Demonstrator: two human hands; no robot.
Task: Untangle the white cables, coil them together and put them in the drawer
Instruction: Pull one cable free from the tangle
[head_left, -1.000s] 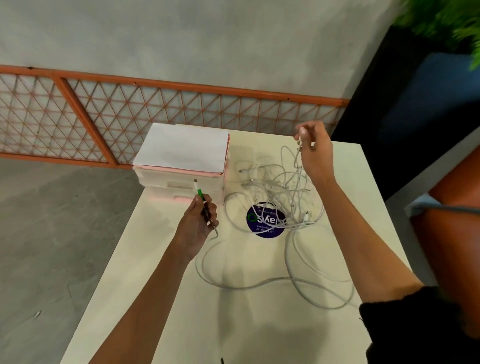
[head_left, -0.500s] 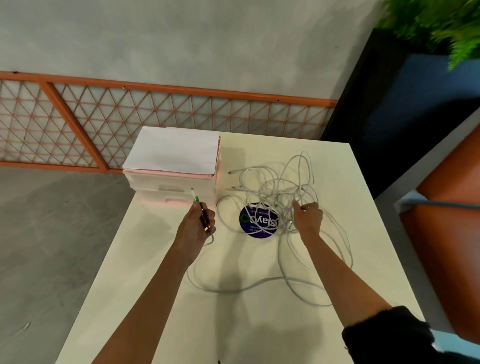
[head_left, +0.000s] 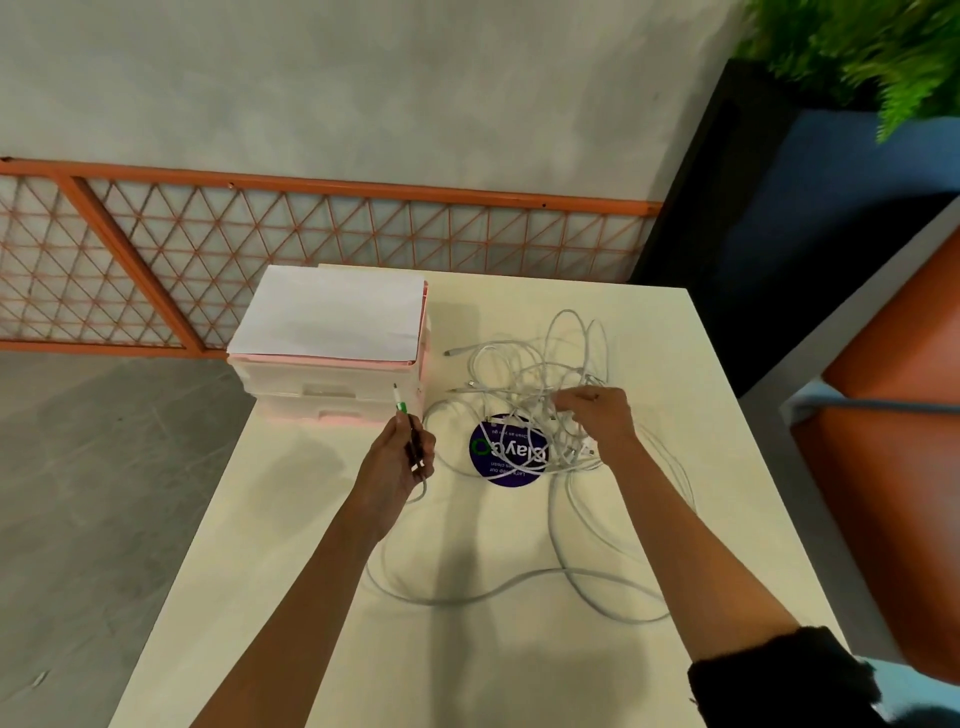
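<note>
the left hand (head_left: 397, 462) grips one cable end (head_left: 401, 408) upright, likely anchoring it, while the right hand (head_left: 597, 418) pinches strands in the tangle (head_left: 519, 374) to pick it loose.

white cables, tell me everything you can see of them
The cables are thin, white and rubbery-looking, knotted in a loose tangle on the table, partly over a round purple sticker. Long loops trail toward the near edge. The left hand grips one end, its green-banded plug pointing up; the right hand pinches strands in the tangle.
</note>
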